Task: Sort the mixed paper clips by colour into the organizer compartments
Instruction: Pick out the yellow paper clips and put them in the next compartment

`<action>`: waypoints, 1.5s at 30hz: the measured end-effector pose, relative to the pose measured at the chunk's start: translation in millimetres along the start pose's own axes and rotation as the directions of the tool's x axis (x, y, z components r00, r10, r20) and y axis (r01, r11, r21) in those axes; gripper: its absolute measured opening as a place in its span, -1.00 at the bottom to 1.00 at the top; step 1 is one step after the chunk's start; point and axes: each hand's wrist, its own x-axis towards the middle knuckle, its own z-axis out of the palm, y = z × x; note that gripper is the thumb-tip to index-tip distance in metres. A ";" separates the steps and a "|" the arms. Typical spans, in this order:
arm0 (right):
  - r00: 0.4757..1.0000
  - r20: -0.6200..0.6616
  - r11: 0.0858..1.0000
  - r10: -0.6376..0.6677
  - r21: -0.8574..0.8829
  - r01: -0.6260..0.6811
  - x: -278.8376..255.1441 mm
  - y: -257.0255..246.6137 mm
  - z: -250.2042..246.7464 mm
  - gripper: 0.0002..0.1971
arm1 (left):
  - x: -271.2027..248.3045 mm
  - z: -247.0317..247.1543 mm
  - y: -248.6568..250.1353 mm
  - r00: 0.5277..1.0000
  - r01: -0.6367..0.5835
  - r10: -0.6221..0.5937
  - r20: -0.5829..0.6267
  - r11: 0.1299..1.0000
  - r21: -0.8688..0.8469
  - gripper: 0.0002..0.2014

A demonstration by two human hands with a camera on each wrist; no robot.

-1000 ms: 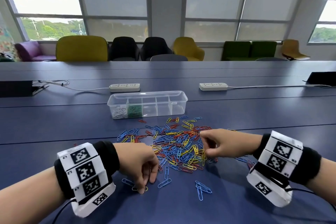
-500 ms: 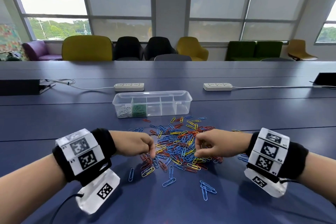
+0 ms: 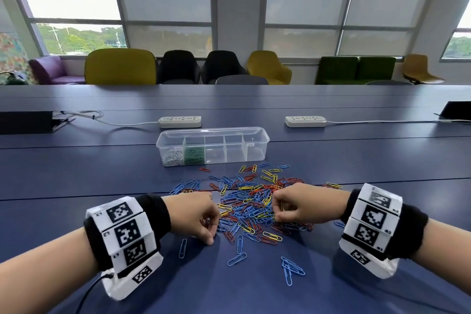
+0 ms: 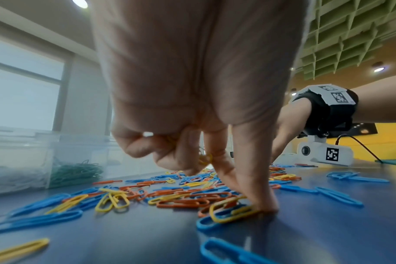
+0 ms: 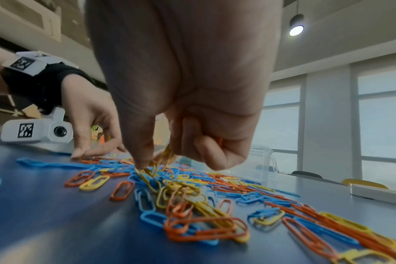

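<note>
Blue, red and yellow paper clips lie in a mixed pile (image 3: 251, 208) on the blue table. Behind it stands the clear organizer (image 3: 254, 153), with white clips (image 3: 173, 157) in its leftmost compartment and green clips (image 3: 193, 154) in the one beside it. My left hand (image 3: 210, 236) is at the pile's front left. In the left wrist view its curled fingers hold yellow clips (image 4: 206, 159), and a fingertip (image 4: 266, 205) presses a yellow clip (image 4: 231, 213) on the table. My right hand (image 3: 279, 211) is at the pile's right and pinches a bunch of yellow clips (image 5: 164, 158).
Loose blue clips (image 3: 290, 269) lie in front of the pile, one (image 3: 182, 248) by my left hand. Two power strips (image 3: 179, 122) (image 3: 305, 121) with cables sit behind the organizer. Chairs line the table's far side.
My left hand moved from the loose clips at the front up to the pile's left edge, then set its fingertips down there. The right hand stayed at the pile, still picking.
</note>
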 end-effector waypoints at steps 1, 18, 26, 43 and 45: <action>1.000 -0.010 0.999 0.005 0.036 -0.005 -1.4 0.5 -2.6 -0.89 | -1.1 -1.3 -1.3 1.000 0.000 0.000 -0.003 0.999 -0.033 -0.82; 0.966 -0.227 0.940 -0.126 0.283 0.189 9.2 -65.5 -49.9 -0.88 | 24.2 -19.9 6.2 0.987 0.018 -0.127 0.096 -0.507 -0.862 -0.78; 0.924 -0.362 0.988 -0.121 -0.129 0.079 49.2 -89.6 -40.4 -0.78 | 34.4 -8.3 10.8 0.999 -0.020 0.005 -0.041 -0.804 -0.594 -0.82; 0.745 0.331 0.789 -0.579 -0.002 0.614 -29.3 -79.0 21.9 -0.71 | 9.9 -19.7 -57.1 0.957 -0.253 -0.284 -0.053 -0.733 -0.631 -0.83; 0.756 0.333 0.796 -0.563 -0.028 0.605 -30.2 -75.0 21.4 -0.67 | 11.6 -18.6 -59.6 0.954 -0.267 -0.296 -0.057 -0.741 -0.617 -0.81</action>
